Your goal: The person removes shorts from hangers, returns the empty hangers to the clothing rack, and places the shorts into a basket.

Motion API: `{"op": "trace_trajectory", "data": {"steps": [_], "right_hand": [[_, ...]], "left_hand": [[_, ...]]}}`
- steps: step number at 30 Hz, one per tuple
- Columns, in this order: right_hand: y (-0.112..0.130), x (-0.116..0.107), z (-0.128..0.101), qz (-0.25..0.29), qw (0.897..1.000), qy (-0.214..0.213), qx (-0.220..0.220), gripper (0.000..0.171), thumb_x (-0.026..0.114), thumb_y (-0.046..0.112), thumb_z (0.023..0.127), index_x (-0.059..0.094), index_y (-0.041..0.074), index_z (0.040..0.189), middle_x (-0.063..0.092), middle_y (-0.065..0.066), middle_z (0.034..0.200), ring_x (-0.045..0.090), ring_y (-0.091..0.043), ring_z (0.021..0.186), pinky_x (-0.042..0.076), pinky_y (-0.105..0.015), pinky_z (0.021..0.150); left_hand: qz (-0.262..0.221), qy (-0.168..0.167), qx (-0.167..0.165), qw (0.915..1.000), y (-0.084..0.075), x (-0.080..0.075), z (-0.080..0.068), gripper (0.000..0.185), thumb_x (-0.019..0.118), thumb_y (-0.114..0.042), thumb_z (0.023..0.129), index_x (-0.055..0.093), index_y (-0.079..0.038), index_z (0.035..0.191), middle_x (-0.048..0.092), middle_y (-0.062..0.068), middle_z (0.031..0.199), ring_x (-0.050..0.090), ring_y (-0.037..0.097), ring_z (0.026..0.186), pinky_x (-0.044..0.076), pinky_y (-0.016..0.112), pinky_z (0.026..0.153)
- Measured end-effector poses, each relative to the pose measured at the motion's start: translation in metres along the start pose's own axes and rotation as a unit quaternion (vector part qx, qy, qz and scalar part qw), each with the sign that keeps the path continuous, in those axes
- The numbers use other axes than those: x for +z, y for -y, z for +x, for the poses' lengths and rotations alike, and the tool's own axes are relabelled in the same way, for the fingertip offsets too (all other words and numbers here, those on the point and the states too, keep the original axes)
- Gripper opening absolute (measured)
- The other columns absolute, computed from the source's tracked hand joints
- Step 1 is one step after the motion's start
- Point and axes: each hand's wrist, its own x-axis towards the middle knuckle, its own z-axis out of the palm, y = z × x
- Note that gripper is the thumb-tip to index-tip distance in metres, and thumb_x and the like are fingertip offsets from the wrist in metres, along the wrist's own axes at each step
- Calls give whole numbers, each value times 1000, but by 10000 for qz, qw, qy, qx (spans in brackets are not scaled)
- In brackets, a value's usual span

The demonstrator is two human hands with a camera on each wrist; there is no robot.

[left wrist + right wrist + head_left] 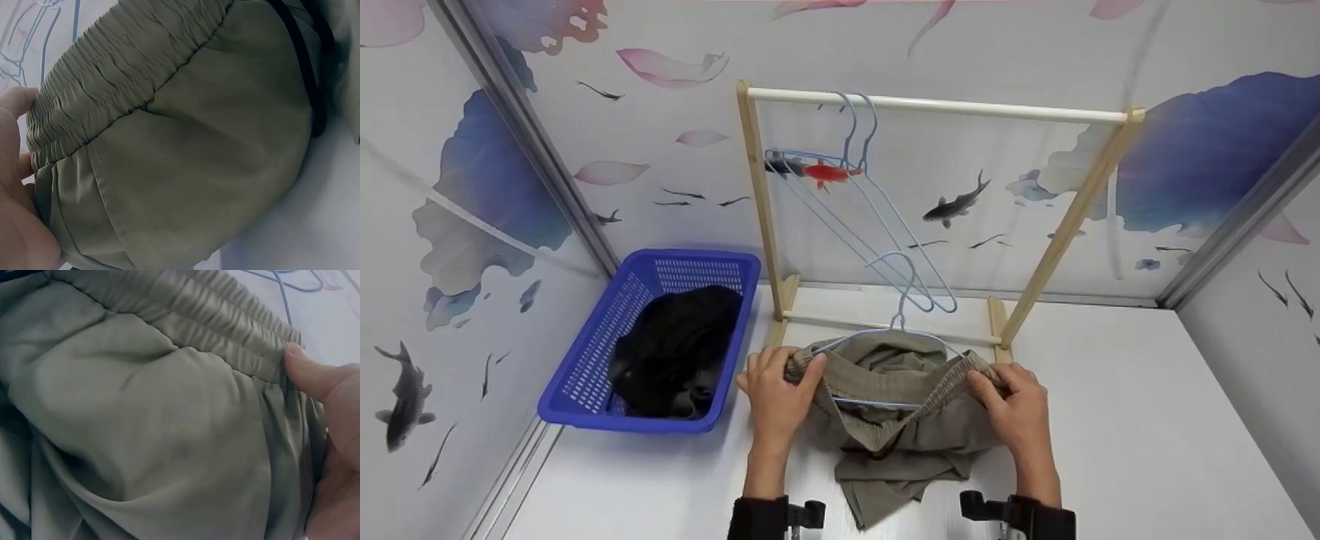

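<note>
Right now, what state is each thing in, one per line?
Left hand: grips the waistband's left end.
Right hand: grips the waistband's right end.
Olive shorts: waistband stretched over a hanger, legs crumpled on the table.
Light blue hanger: inside the waistband, hook free.
Blue basket: holds dark clothing.
Rack: two hangers hung.

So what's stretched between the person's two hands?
Head view: between the left hand and right hand lies the olive shorts' waistband, with a light-blue hanger inside.
</note>
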Motion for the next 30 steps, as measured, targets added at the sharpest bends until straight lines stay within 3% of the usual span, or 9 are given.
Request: {"op": "trace_trajectory", "data": {"steps": [5,11,16,23,30], "right_hand": [[1,1,-8,-41,9990,-450,-14,8,83,5,83,76,1,81,65,-6,70,49,-12,69,37,-28,65],[2,4,-23,26,9954,-961,41,15,85,1,80,72,1,73,61,-6,64,43,-8,64,32,-26,63],[5,3,-29,78,9939,-1085,155,14,85,2,80,72,2,74,60,-5,63,41,-7,64,27,-28,67],[7,2,-34,89,9941,-1062,199,27,84,1,81,61,4,66,55,-2,62,39,-7,65,26,-30,70],[8,1,-37,176,9931,-1153,121,30,84,-3,78,59,4,65,55,-2,62,39,-5,65,27,-28,71]], "left_hand": [[-96,-70,-28,9999,-1,0,-3,29,81,-36,83,71,-9,87,68,8,90,53,29,86,29,52,81],[-227,-140,-93,9996,-1,-4,-5,27,82,-33,84,73,-8,90,69,9,94,55,29,89,32,53,86],[-451,-123,-320,9984,1,-7,-5,26,81,-30,85,74,-6,94,68,10,96,56,30,93,35,55,90],[-616,-65,-726,9954,2,-9,-9,26,79,-30,88,74,-7,99,62,12,101,54,34,101,34,60,96],[-624,-83,-1219,9905,7,-8,-13,28,77,-28,90,72,-3,101,60,15,105,55,37,106,45,55,95]]}}
